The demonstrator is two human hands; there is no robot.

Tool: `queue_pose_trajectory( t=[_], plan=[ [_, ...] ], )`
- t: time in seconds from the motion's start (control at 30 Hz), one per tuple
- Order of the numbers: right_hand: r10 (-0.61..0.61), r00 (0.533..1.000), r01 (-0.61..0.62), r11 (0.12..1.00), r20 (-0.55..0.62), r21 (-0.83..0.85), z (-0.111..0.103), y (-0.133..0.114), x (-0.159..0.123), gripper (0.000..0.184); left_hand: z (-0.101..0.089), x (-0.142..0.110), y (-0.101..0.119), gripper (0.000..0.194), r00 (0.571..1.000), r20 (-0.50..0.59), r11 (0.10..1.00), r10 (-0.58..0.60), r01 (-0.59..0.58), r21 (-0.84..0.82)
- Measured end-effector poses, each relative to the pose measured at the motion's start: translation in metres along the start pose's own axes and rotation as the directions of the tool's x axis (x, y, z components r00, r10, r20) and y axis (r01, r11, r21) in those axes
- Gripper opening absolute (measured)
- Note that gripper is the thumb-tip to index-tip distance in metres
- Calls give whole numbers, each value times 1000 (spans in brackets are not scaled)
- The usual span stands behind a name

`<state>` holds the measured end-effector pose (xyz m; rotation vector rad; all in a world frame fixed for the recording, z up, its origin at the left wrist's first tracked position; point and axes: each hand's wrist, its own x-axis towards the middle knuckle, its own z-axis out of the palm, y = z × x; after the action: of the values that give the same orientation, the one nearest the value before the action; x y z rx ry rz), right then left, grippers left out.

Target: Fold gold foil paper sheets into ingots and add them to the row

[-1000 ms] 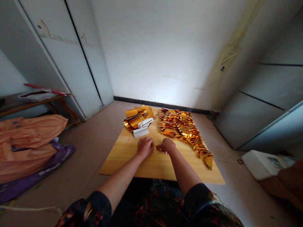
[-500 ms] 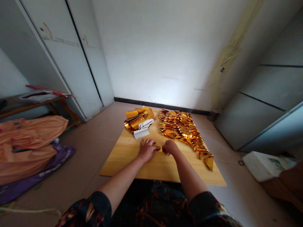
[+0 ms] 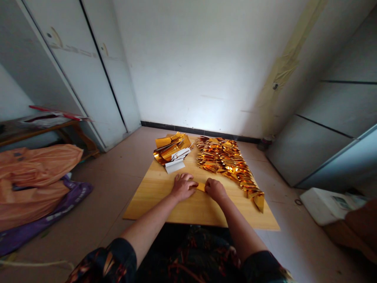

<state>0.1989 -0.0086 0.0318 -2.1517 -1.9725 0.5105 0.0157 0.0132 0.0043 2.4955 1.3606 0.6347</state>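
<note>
Between my two hands is a small folded piece of gold foil paper (image 3: 200, 186), low over the wooden board (image 3: 153, 200). My left hand (image 3: 183, 187) pinches its left end, with the thumb and index finger closed on it. Its right end is in the curled fingers of my right hand (image 3: 216, 190). Beyond my left hand lies a loose heap of gold foil sheets (image 3: 171, 147), some with their white backs (image 3: 175, 166) up. Rows of folded gold foil pieces (image 3: 224, 157) overlap along the board's right side.
Past the board stands a white wall (image 3: 200, 70). A grey cabinet (image 3: 103, 78) rises at the left, near a wooden bench (image 3: 79, 135) and orange bags (image 3: 38, 169). To the right are a grey fridge-like appliance (image 3: 318, 118) and a white box (image 3: 321, 206).
My right hand has shifted slightly right and turned, and more of the gold foil strip shows between my hands. My left hand stays nearly in place.
</note>
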Motion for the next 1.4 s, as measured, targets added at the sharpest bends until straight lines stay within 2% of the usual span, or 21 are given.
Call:
queue_pose_trajectory(
  t=[0.2, 0.3, 0.47, 0.67, 0.83, 1.0, 1.2, 1.4],
  plan=[
    [-221, 975, 215, 966, -27, -141, 0, 2, -11, 15, 1, 4, 1, 13, 993, 1, 993, 115, -115, 33],
    [-254, 967, 249, 954, -8, -170, -2, 3, -11, 17, 1, 6, 3, 14, 986, 11, 985, 169, -169, 39],
    [-286, 958, 287, 946, 28, -150, -7, 5, -13, 16, 2, 7, 0, 16, 981, 12, 981, 194, -194, 23],
    [-289, 957, 280, 937, -17, -211, 0, 6, -14, 21, 8, 7, -2, 21, 975, 2, 973, 224, -224, 56],
    [-214, 971, 181, 950, -107, -255, 16, 3, -14, 25, 8, 7, 5, 22, 984, -35, 980, 177, -172, 102],
    [-144, 967, 120, 985, -211, -123, 21, 0, -15, 20, 9, 6, 14, 20, 994, -73, 995, 80, -75, 73],
    [-151, 950, 181, 980, -274, 88, 18, 3, -15, 21, 19, 9, 19, 14, 988, -146, 992, -58, 41, -118],
    [-148, 942, 205, 964, -301, 167, 22, 5, -14, 20, 29, 9, 14, 14, 973, -209, 974, -94, 47, -221]
  ],
)
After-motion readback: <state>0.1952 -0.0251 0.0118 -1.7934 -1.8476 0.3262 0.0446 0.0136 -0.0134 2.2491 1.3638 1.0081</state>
